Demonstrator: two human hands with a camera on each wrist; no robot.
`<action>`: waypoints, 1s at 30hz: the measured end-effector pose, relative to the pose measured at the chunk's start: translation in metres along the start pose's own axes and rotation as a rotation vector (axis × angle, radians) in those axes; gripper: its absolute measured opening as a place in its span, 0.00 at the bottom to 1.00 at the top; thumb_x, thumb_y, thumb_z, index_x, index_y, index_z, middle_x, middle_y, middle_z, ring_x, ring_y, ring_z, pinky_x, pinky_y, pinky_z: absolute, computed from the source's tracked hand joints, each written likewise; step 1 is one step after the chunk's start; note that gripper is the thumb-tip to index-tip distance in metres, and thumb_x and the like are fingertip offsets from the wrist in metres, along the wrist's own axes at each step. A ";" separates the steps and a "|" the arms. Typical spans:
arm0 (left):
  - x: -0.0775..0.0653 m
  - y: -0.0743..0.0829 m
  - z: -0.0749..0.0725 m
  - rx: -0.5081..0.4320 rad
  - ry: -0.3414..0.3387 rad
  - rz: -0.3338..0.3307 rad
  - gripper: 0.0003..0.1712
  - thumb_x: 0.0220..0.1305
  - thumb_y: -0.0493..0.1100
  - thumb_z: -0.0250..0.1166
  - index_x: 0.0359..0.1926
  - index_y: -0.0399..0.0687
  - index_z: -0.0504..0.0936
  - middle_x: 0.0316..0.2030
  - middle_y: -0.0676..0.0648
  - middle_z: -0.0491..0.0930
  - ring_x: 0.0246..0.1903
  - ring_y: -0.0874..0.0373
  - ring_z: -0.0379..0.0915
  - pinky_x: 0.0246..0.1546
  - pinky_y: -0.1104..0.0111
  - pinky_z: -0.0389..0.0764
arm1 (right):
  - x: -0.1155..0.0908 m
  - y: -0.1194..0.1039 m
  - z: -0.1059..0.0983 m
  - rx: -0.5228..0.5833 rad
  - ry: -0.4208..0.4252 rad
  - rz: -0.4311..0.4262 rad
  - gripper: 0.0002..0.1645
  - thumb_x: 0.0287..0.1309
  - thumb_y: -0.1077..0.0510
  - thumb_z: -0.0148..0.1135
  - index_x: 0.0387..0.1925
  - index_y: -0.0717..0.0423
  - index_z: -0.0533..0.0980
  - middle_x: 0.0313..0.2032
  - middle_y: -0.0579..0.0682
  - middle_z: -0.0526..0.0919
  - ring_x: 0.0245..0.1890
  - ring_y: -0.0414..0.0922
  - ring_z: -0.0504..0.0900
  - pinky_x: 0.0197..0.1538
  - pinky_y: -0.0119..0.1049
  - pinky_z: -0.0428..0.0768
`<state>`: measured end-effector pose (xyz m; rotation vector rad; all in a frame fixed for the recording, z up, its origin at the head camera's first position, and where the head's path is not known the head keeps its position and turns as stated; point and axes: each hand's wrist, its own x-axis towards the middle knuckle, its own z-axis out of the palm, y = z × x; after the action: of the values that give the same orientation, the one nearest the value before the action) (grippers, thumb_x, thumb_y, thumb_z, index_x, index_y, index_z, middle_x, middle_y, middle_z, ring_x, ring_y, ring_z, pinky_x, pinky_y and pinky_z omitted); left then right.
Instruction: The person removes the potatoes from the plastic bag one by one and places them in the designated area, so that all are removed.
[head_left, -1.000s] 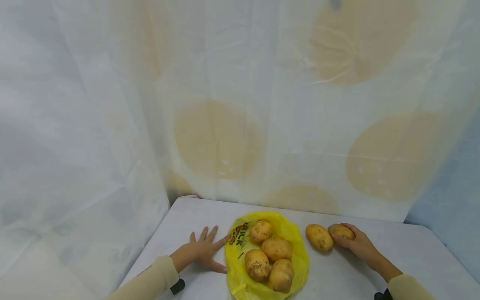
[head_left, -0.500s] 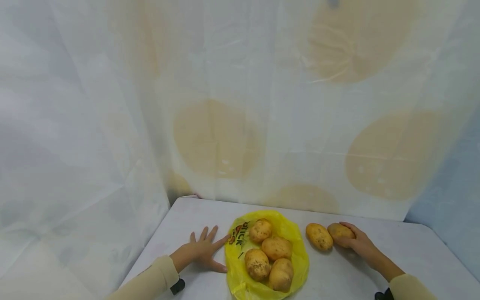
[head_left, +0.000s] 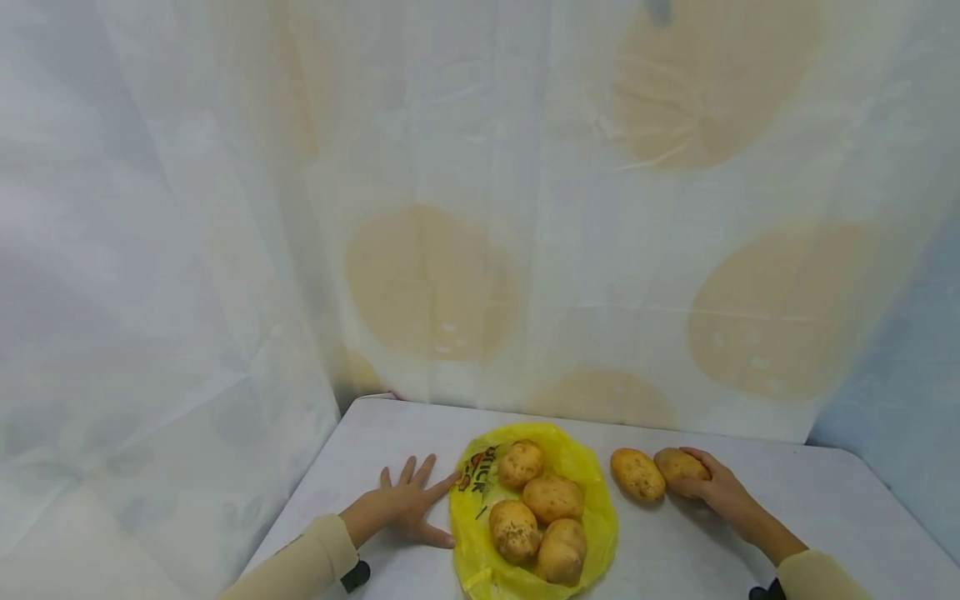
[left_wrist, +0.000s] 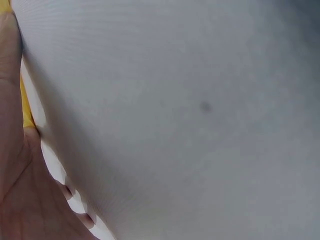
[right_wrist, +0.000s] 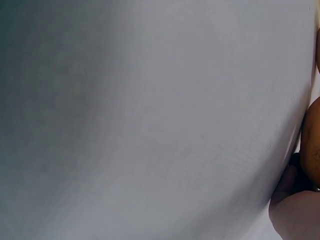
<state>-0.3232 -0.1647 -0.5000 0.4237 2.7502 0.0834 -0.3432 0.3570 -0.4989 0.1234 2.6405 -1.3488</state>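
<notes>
My left hand (head_left: 407,507) lies with fingers spread on the white table, index fingertip and thumb tip right at the edge of a yellow plastic bag (head_left: 467,546). Several brown potatoes (head_left: 553,498) rest on the flattened bag. To the right of it, my right hand (head_left: 726,495) holds a potato (head_left: 677,463), thumb on the near side and fingers over the far side. Another loose potato (head_left: 637,475) lies just left of that one. In the right wrist view, a potato (right_wrist: 312,142) shows at the right edge above part of the hand.
The white table (head_left: 795,492) ends at the back against a hanging pale sheet (head_left: 585,292) with large tan spots. More pale sheeting (head_left: 165,333) hangs on the left, and a bluish sheet (head_left: 900,375) on the right. Black wrist bands sit at both sleeves.
Over the last second the right thumb has shifted slightly on the potato. Both hands, the bag and the potatoes otherwise stay in place.
</notes>
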 end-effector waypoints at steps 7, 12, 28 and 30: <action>0.003 -0.001 0.007 -0.015 -0.011 -0.011 0.62 0.39 0.86 0.61 0.75 0.81 0.50 0.79 0.42 0.39 0.76 0.33 0.35 0.65 0.26 0.39 | -0.001 0.007 0.002 0.006 0.004 0.006 0.56 0.58 0.38 0.66 0.74 0.60 0.50 0.66 0.71 0.61 0.59 0.62 0.69 0.53 0.53 0.75; 0.004 -0.002 0.006 -0.011 -0.003 0.002 0.62 0.39 0.87 0.60 0.76 0.81 0.49 0.79 0.42 0.38 0.76 0.33 0.35 0.65 0.26 0.39 | -0.004 0.001 -0.002 -0.020 -0.007 0.004 0.58 0.61 0.35 0.61 0.75 0.63 0.45 0.69 0.75 0.56 0.63 0.67 0.65 0.59 0.60 0.72; 0.004 -0.003 0.004 0.008 0.013 0.013 0.62 0.39 0.87 0.59 0.76 0.79 0.49 0.79 0.41 0.38 0.76 0.32 0.35 0.65 0.26 0.40 | -0.013 -0.001 -0.026 -0.269 0.224 -0.109 0.57 0.70 0.32 0.42 0.74 0.70 0.34 0.70 0.83 0.32 0.68 0.80 0.40 0.63 0.78 0.48; 0.005 -0.003 0.004 0.006 0.015 0.015 0.62 0.39 0.87 0.59 0.76 0.79 0.49 0.79 0.41 0.38 0.76 0.32 0.35 0.65 0.26 0.40 | -0.013 0.006 -0.029 -0.373 0.313 -0.174 0.55 0.70 0.32 0.43 0.75 0.68 0.37 0.70 0.83 0.33 0.65 0.83 0.45 0.58 0.80 0.53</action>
<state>-0.3274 -0.1662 -0.5061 0.4478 2.7629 0.0820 -0.3332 0.3842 -0.4841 0.0592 3.1811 -0.9143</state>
